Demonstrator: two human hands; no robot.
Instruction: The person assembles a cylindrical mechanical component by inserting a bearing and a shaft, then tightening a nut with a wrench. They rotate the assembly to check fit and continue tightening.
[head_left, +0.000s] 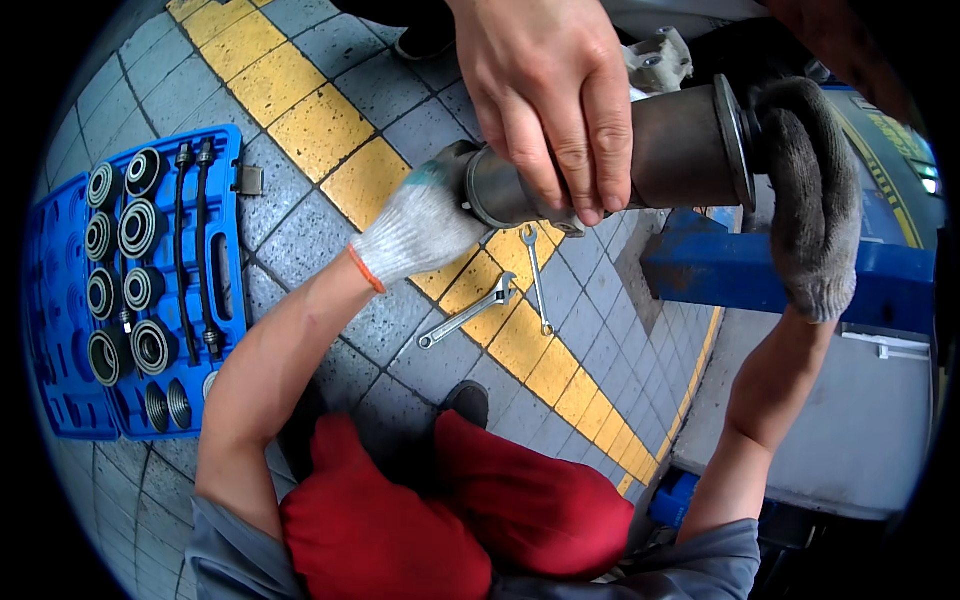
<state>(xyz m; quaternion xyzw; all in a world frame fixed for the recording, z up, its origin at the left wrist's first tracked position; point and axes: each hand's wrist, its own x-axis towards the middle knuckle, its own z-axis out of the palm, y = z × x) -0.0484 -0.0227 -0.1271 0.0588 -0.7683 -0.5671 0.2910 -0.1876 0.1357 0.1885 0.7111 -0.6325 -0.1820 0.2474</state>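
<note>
A dull grey metal cylinder (680, 150) with flanged ends lies nearly level in front of me, above the floor. My left hand (425, 215), in a white knit glove with an orange cuff, is closed around its left end; the fingertips are partly hidden behind it. At the right end, my right hand (815, 200), in a dirt-darkened glove, has its fingers curled over the part beyond the wide flange. What lies inside that grip is mostly hidden. Another person's bare hand (555, 90) reaches in from the top and rests its fingers over the cylinder's middle.
On the tiled floor below lie an adjustable wrench (470, 310) and a combination wrench (537, 280). An opened blue tool case (225, 180) at left holds several round metal cups and two dark rods. A blue steel beam (790, 262) stands under my right hand.
</note>
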